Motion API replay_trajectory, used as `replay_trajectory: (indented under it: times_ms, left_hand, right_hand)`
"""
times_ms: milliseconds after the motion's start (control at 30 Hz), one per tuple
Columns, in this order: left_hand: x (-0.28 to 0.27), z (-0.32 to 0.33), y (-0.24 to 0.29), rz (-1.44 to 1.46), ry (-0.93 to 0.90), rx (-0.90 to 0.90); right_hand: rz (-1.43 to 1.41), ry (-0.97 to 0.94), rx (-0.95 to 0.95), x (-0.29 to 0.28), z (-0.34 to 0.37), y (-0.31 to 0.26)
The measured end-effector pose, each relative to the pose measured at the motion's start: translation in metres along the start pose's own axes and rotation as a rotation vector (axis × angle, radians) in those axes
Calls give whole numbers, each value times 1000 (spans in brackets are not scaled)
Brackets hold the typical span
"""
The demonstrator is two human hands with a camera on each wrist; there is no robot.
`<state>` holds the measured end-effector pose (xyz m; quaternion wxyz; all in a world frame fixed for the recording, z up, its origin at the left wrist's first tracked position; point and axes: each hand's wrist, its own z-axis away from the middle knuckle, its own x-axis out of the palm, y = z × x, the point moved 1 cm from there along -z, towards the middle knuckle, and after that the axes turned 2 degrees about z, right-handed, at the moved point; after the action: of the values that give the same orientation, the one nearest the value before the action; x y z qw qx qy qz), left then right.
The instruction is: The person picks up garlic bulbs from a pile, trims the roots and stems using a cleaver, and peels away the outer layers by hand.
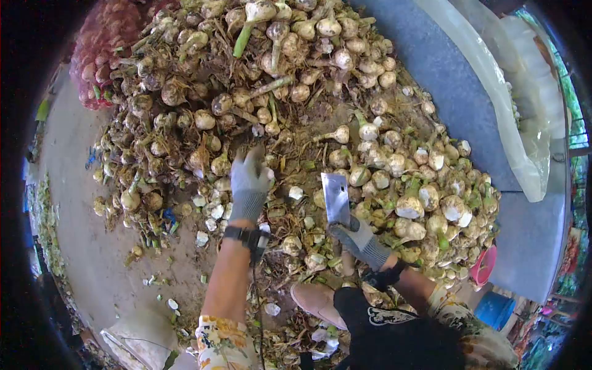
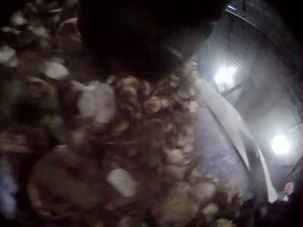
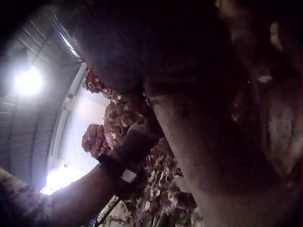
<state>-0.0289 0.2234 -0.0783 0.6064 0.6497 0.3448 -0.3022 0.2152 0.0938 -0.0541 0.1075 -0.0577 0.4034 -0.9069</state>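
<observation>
In the head view my gloved left hand [image 1: 248,176] reaches over the lower edge of a heap of bulbs with dry roots and stalks [image 1: 203,119], fingers extended and slightly blurred. Whether it touches a bulb cannot be told. My gloved right hand [image 1: 359,239] grips the handle of a cleaver, its wide metal blade [image 1: 336,197] pointing up, between the heap and a pile of trimmed bulbs [image 1: 410,206]. The left wrist view is dark and blurred, with pale cut pieces [image 2: 122,182] among bulbs. In the right wrist view the left hand [image 3: 137,137] appears beyond a dark shape.
White cut bits [image 1: 217,211] and dry debris cover the ground near the shoe [image 1: 317,302]. A red net sack [image 1: 102,58] lies at the upper left. Clear plastic sheeting [image 1: 518,123] is on the right, above a pink container [image 1: 484,265] and a blue bucket [image 1: 493,309].
</observation>
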Motion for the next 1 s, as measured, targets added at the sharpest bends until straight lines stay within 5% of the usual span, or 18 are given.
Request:
replay_trajectory:
  times_ms: [133, 200, 367, 467, 600, 700, 733, 800, 867, 1000]
  left_hand:
    - [30, -64, 42, -179, -338, -68]
    - [50, -70, 29, -262, -312, -88]
    - [44, -34, -5, -212, -491, -65]
    - [13, 8, -33, -217, -441, -298]
    - [-17, 7, -21, -82, -290, -217]
    - [10, -30, 1, -25, -277, 170]
    - [23, -43, 9, -79, -385, 130]
    - [37, -59, 16, -196, -610, 40]
    - [36, -46, 8, -179, -570, 21]
    - [4, 31, -31, 72, -443, -6]
  right_hand:
    - [92, 59, -265, -1, -14, -16]
    - [86, 49, -383, -5, -24, -21]
    - [-14, 68, -241, -3, -60, -83]
    - [-41, 105, -340, 7, -104, -108]
    - [16, 204, -516, 13, -129, -116]
    - [269, 221, -387, 11, -132, -126]
    - [250, 221, -538, 9, -142, -123]
    - [516, 226, -551, 2, -152, -130]
    - [642, 203, -742, 1, -167, -130]
    - [1023, 161, -469, 25, -216, -143]
